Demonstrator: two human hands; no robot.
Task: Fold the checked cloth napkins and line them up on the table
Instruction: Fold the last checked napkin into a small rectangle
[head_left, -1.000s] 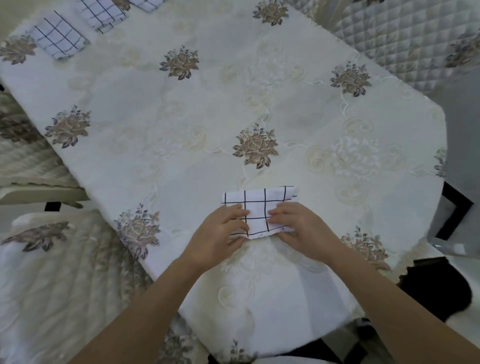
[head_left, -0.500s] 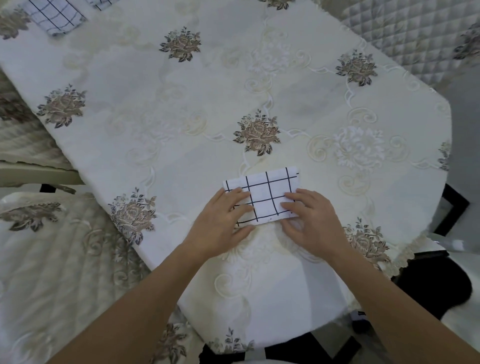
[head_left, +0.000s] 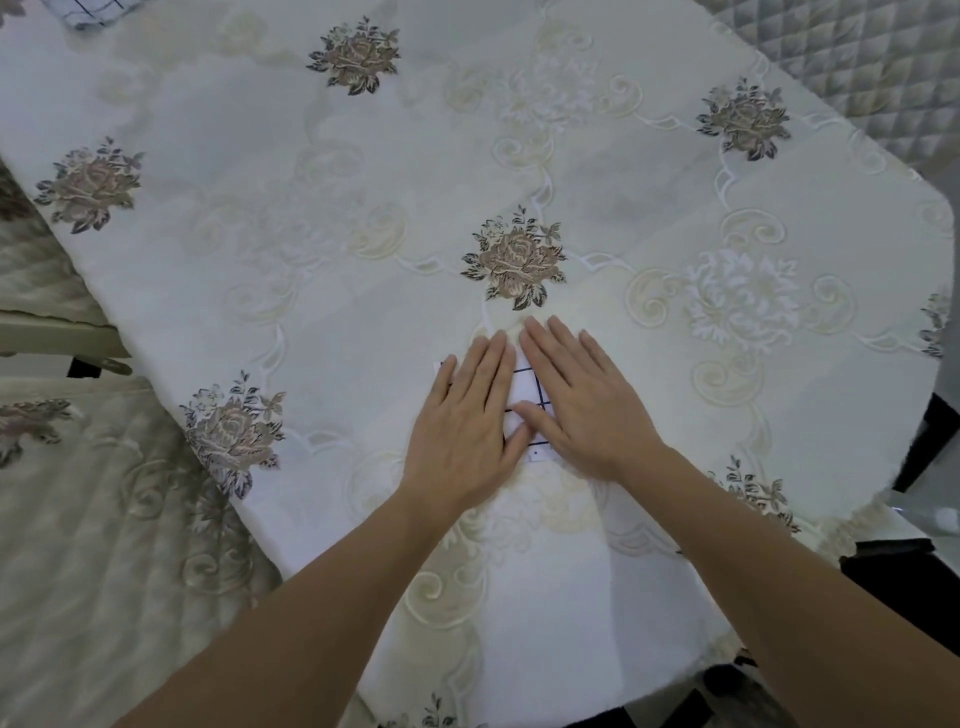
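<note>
One folded checked napkin (head_left: 525, 402) is seen on the table (head_left: 322, 218), near its front edge, almost wholly covered by two hands. The left hand (head_left: 470, 426) and the right hand (head_left: 584, 402) are laid flat on it, palms down, fingers stretched out and close together, nothing being gripped. A second checked napkin (head_left: 91, 10) is cut off at the top left corner (only a part is shown). Seven brown embroidered roses are counted on the tablecloth; the nearest (head_left: 514, 260) lies just beyond the fingertips. No writing or label is visible.
</note>
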